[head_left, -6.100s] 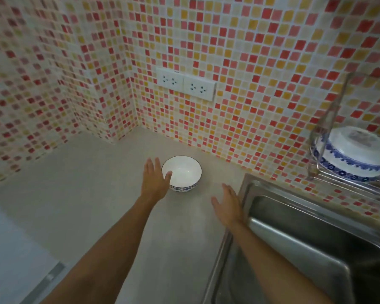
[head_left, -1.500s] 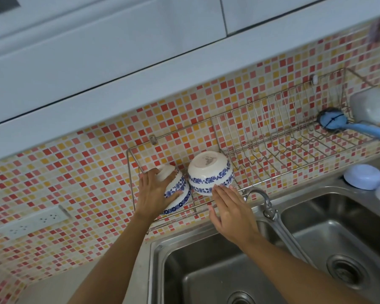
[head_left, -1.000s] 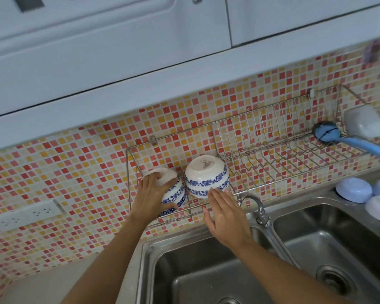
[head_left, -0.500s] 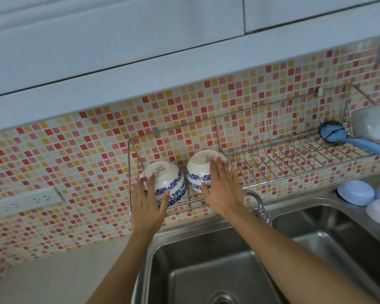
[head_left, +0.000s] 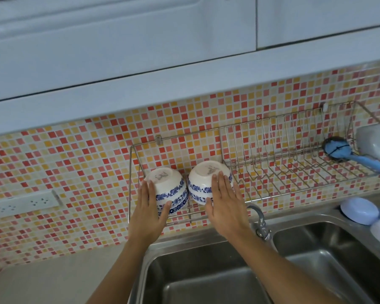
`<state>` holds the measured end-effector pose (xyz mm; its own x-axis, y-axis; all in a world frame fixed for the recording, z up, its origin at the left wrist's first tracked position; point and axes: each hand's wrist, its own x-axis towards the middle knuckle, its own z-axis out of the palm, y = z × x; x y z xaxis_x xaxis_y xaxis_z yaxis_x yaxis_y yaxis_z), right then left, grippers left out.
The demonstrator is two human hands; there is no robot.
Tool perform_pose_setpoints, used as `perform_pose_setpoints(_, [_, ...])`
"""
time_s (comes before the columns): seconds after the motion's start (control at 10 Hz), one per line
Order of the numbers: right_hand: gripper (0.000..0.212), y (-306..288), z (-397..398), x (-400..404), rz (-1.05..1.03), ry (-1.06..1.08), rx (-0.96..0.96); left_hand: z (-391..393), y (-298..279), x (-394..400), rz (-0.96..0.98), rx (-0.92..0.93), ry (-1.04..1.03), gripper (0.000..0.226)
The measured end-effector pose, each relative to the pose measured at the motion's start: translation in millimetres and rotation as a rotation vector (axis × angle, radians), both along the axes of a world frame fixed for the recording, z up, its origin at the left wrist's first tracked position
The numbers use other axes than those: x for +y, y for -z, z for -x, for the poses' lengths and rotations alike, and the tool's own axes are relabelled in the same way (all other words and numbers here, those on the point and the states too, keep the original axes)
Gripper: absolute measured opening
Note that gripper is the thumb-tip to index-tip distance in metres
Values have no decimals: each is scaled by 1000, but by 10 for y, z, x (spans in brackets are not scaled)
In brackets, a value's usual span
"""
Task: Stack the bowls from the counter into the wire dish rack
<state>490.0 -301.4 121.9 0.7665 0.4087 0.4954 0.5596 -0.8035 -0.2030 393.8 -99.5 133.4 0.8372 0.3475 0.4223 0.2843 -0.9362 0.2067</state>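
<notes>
The wire dish rack (head_left: 294, 170) spanned the frame's centre-right, holding at its left end two upturned bowls side by side, the left bowl (head_left: 166, 185) and right bowl (head_left: 203, 182), against which my left hand (head_left: 148, 212) and right hand (head_left: 225, 207) lay flat, fingers extended, gripping nothing.

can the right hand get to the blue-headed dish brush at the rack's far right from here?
Probably yes. The right hand lies flat on an upturned white-and-blue bowl, gripping nothing, and the wire dish rack between it and the blue-headed dish brush stands bare.
</notes>
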Motion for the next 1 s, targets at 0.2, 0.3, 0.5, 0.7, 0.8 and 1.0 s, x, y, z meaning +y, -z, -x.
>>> perform_pose_setpoints(0.2, [66, -2, -14, 20, 4, 17, 18, -17, 22, 33, 8, 28, 4, 87])
perform_pose_setpoints(0.3, [64, -18, 31, -1, -12, 23, 42, -17, 34, 4, 6, 18, -31, 86])
perform_pose_setpoints(0.5, [66, 122, 211, -95, 31, 9, 58, 64, 129, -84, -28, -15, -118, 82])
perform_pose_setpoints(0.7, [79, 55, 331, -253, 121, -89, 146, 375, 286, -221, -29, 23, -42, 87])
perform_pose_setpoints(0.8, [104, 4, 399, -277, 160, -86, 198, 521, 297, -254, -20, 111, -35, 91])
perform_pose_setpoints(1.0, [61, -390, 604, -386, 204, -93, 355, 750, -25, -299, 15, 291, -2, 85])
